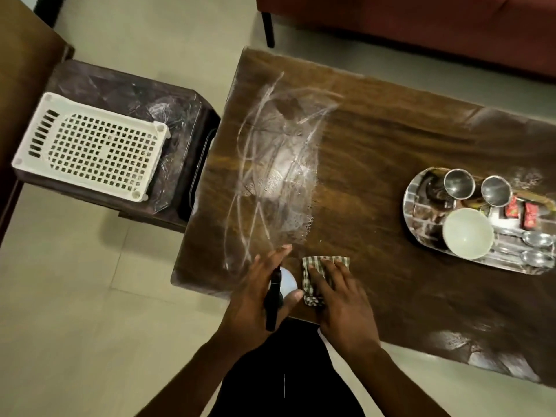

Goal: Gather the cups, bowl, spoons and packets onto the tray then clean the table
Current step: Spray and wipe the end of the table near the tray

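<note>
Nothing in the view can be read: no writing, brand, number or sign. The red packets lying on the tray carry some pale print, but it is too small and blurred to make out.

pale tiled floor; red sofa beyond; white basket on dark side table.
</note>
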